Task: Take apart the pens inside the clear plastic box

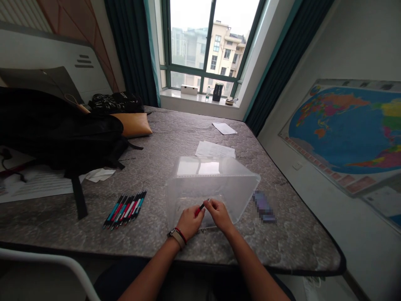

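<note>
Both of my hands meet in front of me at the near rim of a clear plastic box [219,175]. My left hand [189,221], with a watch and a red band on the wrist, is closed around a red and black pen [201,207]. My right hand [220,214] pinches the pen's other end with its fingers together. A row of several pens [125,207] in red, teal and black lies on the grey mattress [163,138] to the left of my hands.
A black backpack [56,129] and a tan pillow [133,124] fill the left side. White papers [215,149] lie behind the box, another sheet [224,128] farther back. A small blurred object [263,205] lies right of the box. A world map [347,129] hangs on the right wall.
</note>
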A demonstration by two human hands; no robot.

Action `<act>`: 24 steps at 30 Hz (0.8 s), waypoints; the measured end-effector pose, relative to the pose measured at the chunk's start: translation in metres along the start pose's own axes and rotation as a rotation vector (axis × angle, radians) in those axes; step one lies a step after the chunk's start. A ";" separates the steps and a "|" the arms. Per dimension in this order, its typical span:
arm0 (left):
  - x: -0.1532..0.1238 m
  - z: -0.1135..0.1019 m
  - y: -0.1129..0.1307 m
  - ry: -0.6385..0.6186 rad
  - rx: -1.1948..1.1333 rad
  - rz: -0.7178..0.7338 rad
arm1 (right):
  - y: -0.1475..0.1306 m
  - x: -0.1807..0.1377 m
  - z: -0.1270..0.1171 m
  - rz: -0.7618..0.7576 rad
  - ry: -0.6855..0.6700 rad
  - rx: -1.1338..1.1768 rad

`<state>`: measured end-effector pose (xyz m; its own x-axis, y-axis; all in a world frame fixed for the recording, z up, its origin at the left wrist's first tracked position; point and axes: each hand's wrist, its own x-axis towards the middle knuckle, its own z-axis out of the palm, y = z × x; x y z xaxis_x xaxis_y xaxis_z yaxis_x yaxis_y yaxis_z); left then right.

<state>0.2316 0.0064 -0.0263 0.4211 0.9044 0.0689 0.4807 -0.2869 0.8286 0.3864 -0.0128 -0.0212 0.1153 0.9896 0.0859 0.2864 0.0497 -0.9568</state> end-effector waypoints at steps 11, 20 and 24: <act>-0.002 0.002 -0.009 -0.061 0.088 0.021 | -0.003 -0.002 0.002 -0.002 -0.012 -0.175; -0.002 0.002 -0.012 -0.090 0.134 0.000 | -0.005 -0.003 0.002 0.018 -0.054 -0.111; -0.003 0.001 -0.008 -0.091 0.135 -0.008 | -0.006 -0.003 0.003 0.025 -0.083 -0.093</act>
<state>0.2271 0.0061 -0.0340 0.4818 0.8763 0.0070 0.5807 -0.3252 0.7464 0.3811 -0.0161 -0.0163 0.0455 0.9983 0.0353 0.3720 0.0159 -0.9281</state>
